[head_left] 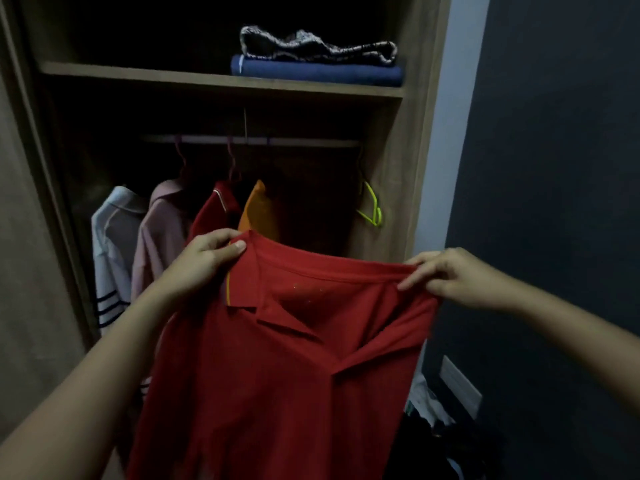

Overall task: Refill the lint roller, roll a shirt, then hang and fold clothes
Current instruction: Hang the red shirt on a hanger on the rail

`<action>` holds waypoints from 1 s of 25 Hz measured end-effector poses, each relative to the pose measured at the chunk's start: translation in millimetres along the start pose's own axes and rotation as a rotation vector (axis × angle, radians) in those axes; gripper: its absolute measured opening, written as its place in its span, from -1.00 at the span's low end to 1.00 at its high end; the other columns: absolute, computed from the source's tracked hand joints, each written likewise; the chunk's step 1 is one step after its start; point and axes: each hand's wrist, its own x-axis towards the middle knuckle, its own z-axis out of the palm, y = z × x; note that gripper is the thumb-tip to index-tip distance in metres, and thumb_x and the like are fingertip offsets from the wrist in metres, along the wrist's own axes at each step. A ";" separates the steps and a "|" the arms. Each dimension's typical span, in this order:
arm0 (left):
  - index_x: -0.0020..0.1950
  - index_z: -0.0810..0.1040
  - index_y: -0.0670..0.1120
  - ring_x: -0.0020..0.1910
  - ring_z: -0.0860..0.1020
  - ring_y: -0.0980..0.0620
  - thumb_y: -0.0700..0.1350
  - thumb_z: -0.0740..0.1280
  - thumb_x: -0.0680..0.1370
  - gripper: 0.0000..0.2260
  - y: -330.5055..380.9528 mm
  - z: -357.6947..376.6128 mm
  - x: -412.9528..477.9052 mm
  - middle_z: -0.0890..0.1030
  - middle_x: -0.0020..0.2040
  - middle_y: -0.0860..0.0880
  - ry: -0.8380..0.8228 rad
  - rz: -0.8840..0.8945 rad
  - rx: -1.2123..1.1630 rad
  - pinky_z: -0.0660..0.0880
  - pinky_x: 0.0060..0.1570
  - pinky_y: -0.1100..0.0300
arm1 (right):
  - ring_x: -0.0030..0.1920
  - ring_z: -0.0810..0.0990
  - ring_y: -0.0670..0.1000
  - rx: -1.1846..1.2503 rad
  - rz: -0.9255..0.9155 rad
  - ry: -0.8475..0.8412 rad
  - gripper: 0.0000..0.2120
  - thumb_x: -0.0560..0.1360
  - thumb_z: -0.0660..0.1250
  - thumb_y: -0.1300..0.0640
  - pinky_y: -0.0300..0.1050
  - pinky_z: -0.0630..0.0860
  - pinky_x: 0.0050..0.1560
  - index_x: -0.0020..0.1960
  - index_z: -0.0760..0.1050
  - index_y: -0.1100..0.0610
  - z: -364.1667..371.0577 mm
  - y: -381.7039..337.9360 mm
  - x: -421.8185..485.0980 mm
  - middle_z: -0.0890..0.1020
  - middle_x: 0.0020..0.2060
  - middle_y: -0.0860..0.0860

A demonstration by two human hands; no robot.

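Red shirt (277,375) hangs spread in the air in front of the open wardrobe (408,168), held up by its collar, front toward the camera, and its lower part runs out of the bottom of the view. The left hand (204,261) pinches the collar's left end, thumb on the near side and fingers curled behind the cloth. The right hand (446,275) pinches the top edge at the right shoulder, fingertips closed on the fold. The collar edge is stretched between the two hands, sloping slightly down to the right.

Behind the shirt's top edge, the rail (249,140) crosses the wardrobe under the shelf (173,76). From the left side of the rail hang a white shirt (114,244) with dark stripes, a pink shirt (159,230), a second red top (211,213) and an orange garment (258,209), close together. A bare green hanger (372,206) hangs at the rail's right end, near the wardrobe's right wall. Between the orange garment and that hanger lies a dark open stretch of rail, just above the held collar.

On the shelf's right end a blue fold (318,74) lies flush with the front edge, with a patterned cloth (311,45) on top. Right of the wardrobe stands a dark wall (554,168) with a pale plate (460,386); a heap of clothes (426,403) lies low by the shirt's right edge.
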 end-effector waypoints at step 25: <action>-0.45 0.35 -0.19 0.05 0.54 -0.31 -0.15 0.30 0.52 -0.65 -7.5 228.1 273.8 0.58 0.02 -0.40 0.067 -0.050 0.081 0.46 -0.01 -0.02 | 0.19 0.53 0.12 -1.288 0.019 -0.145 -0.66 0.54 0.05 0.26 -0.03 0.14 0.46 0.24 0.46 0.19 -2.1 40.9 115.4 0.51 0.20 0.09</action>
